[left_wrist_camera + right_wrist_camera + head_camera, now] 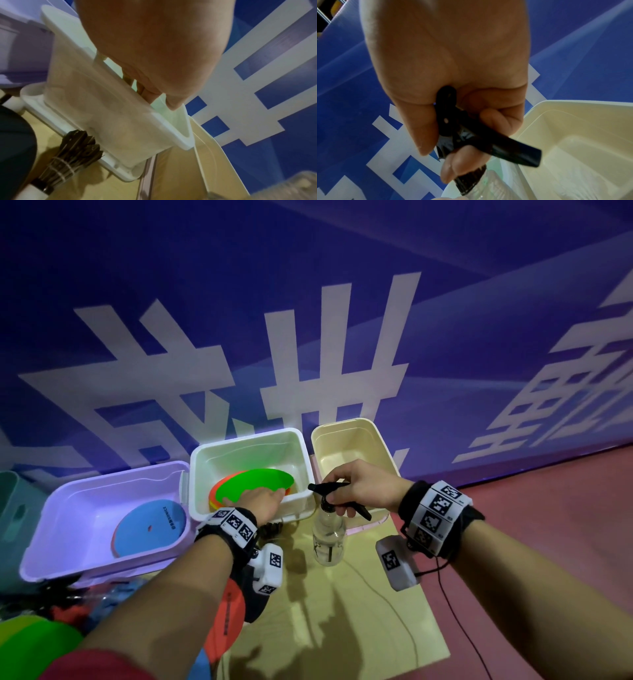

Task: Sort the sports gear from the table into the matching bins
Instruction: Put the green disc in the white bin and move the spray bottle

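Spray bottle lifted, disc going into the white bin

Head view: right hand (364, 486) gripped the clear plastic spray bottle (329, 537) by its black trigger head, just right of the white plastic bin (301, 440); left hand (263, 499) lay flat-fingered on the green flat disc (265, 482) inside. Left wrist view: fingers (147, 94) dipped past the rim. Right wrist view: cream plastic bin (573, 108) waited alongside; best lifted upright, clearing its rim.

Both forearms bare. Left hand (263, 501) and right hand (364, 487) bare, no gloves. Each wrist wears a black strap: left wrist band (236, 525), right wrist band (436, 513), both covered with white tiles printed with black square fiducial codes. A white boxy camera module hangs under each: left module (269, 570), right module (395, 565), each with a code tag. Thin black cable (455, 611) trails from the right band. Red sleeve (99, 667) edge on the left upper arm.
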